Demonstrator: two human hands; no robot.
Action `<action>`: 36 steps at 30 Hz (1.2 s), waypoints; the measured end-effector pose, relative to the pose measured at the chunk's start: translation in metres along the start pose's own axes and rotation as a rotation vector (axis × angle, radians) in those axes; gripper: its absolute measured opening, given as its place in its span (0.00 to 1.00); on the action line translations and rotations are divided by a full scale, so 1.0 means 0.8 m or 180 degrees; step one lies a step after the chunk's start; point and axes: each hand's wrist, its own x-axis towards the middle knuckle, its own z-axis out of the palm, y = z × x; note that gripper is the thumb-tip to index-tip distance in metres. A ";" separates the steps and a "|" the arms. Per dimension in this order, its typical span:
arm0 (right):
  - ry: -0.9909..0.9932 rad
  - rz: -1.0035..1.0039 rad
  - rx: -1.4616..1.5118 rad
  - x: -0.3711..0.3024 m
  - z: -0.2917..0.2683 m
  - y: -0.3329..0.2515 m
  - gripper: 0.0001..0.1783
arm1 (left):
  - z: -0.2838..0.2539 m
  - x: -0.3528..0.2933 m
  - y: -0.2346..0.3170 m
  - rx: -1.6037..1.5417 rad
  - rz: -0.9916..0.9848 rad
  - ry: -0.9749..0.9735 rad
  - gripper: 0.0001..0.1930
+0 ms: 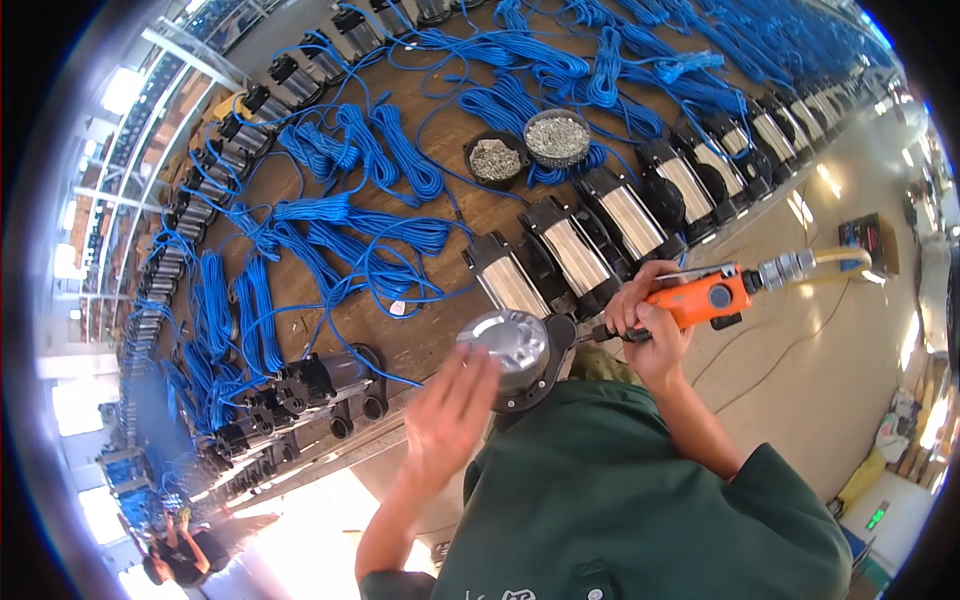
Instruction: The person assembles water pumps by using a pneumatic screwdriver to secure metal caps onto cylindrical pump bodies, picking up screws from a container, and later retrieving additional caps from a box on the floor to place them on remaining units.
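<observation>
Here, one orange tool [697,299], two bowls [560,163].

The capped motor [515,350] is by the near edge of the worktop [435,325]. Right of it is the air screwdriver [695,298]; beyond it and rightward runs a motor row [568,252]. Two bowls [558,164] stand farther beyond it; cable bundles [325,245] and more motors [312,385] lie left of it.

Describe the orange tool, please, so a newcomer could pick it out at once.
At the brown table, find the row of silver and black motors. Beside them, the right hand grips the orange tool with a yellowish hose. Unlike the motors, its body is orange.
</observation>
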 end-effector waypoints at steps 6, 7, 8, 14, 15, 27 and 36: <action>0.0075 0.0167 0.0018 0.000 -0.016 0.005 0.15 | -0.010 -0.018 0.021 -0.0353 0.0006 -0.0597 0.17; 0.0114 0.0183 0.0052 0.000 -0.017 0.005 0.15 | -0.009 -0.016 0.025 -0.0604 -0.0222 -0.0596 0.20; 0.0154 0.0209 0.0080 -0.001 -0.017 0.005 0.15 | -0.009 -0.016 0.030 -0.0860 -0.0461 -0.0596 0.23; 0.0336 0.0443 0.0197 -0.005 -0.018 0.003 0.15 | 0.031 0.014 0.036 -0.0946 -0.1290 -0.0708 0.43; 0.0416 0.0424 0.0167 -0.008 -0.022 0.003 0.15 | 0.028 0.015 0.033 -0.1053 -0.1214 -0.0753 0.42; 0.0772 0.0470 0.0057 -0.025 -0.047 0.009 0.14 | 0.033 0.022 0.028 -0.1271 -0.1164 -0.0846 0.41; 0.1103 0.0296 0.0167 -0.027 -0.072 0.008 0.15 | 0.006 0.065 0.016 -0.1250 -0.0991 -0.1078 0.48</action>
